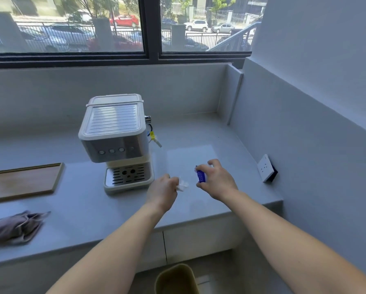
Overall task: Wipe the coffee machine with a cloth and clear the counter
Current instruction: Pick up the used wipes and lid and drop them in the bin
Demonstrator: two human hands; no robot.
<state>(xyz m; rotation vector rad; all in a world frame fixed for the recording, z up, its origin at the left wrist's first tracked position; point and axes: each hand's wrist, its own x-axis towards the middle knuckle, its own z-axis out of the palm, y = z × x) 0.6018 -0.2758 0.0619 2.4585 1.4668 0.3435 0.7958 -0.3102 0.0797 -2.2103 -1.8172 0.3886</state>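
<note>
A white and silver coffee machine stands on the grey counter, left of both hands. My left hand is closed on a small crumpled white paper scrap just right of the machine's drip tray. My right hand grips a small blue packet a little above the counter. A crumpled grey cloth lies at the counter's near left edge, far from both hands.
A wooden tray lies left of the machine. A white socket plate sits on the right wall. An olive bin stands on the floor below the counter edge. A window runs behind the counter.
</note>
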